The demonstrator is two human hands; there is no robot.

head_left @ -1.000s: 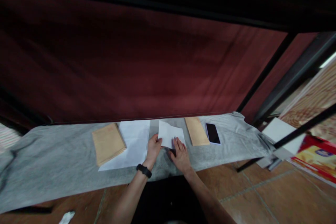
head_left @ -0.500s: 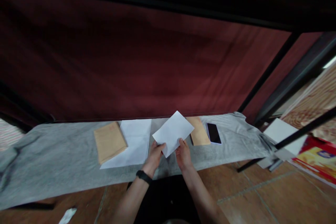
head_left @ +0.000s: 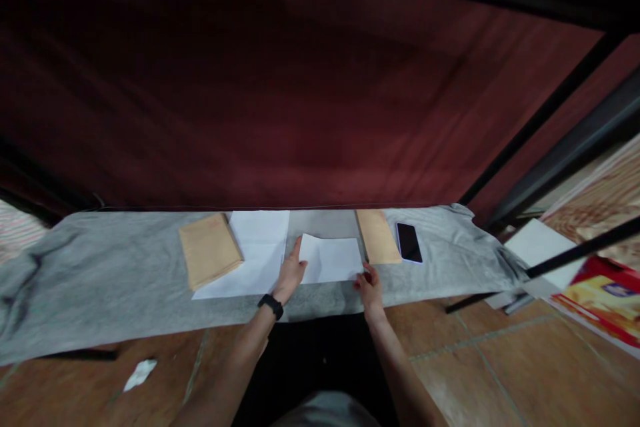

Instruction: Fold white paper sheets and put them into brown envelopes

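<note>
A folded white sheet of paper [head_left: 331, 260] lies crosswise on the grey cloth, right in front of me. My left hand [head_left: 291, 273], with a dark band at the wrist, rests at the sheet's left edge, its index finger stretched out along that edge and its thumb apart. At the lower right corner, the curled fingers of my right hand [head_left: 370, 287] pinch the paper. To the left, a stack of brown envelopes [head_left: 210, 250] partly covers larger white paper [head_left: 257, 247]. A narrow brown envelope [head_left: 379, 237] lies just beyond my right hand.
A phone [head_left: 409, 242] lies right of the narrow envelope. The grey cloth [head_left: 125, 280] covers a long bench against a dark red panel [head_left: 310, 113]. A red and yellow box [head_left: 605, 300] stands at the far right. A crumpled white scrap [head_left: 140, 374] is on the tiled floor.
The white sheet has come down from being held up at a slant and now lies level on the cloth. My right hand has moved right to its corner; my left hand's index finger has straightened.
</note>
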